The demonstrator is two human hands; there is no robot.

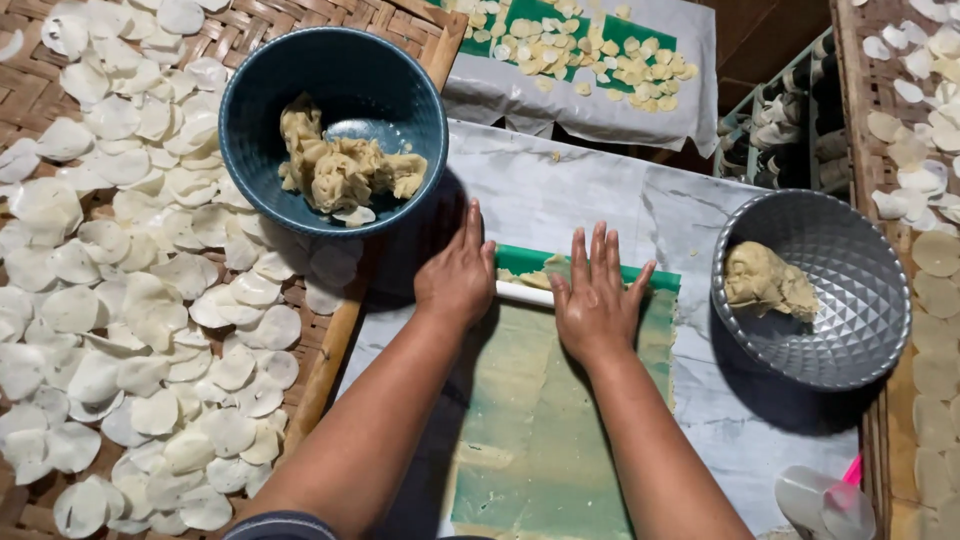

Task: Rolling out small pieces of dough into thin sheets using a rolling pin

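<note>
**Two flat hands on a white rolling pin over thin dough**

A woven bamboo tray (30, 120) at the left carries many thin pale dough discs (150, 300). A marble-patterned work surface (600, 200) holds a green plastic sheet (560, 450) with dough rolled thin on it. A blue bowl (260, 90) holds dough scraps (340, 170); a silver faceted bowl (850, 330) holds a dough lump (765, 280). The left hand (458, 275) and right hand (597, 300) press palms down, fingers spread and not closed, on the white rolling pin (525, 294) lying across the sheet's far end.
</note>
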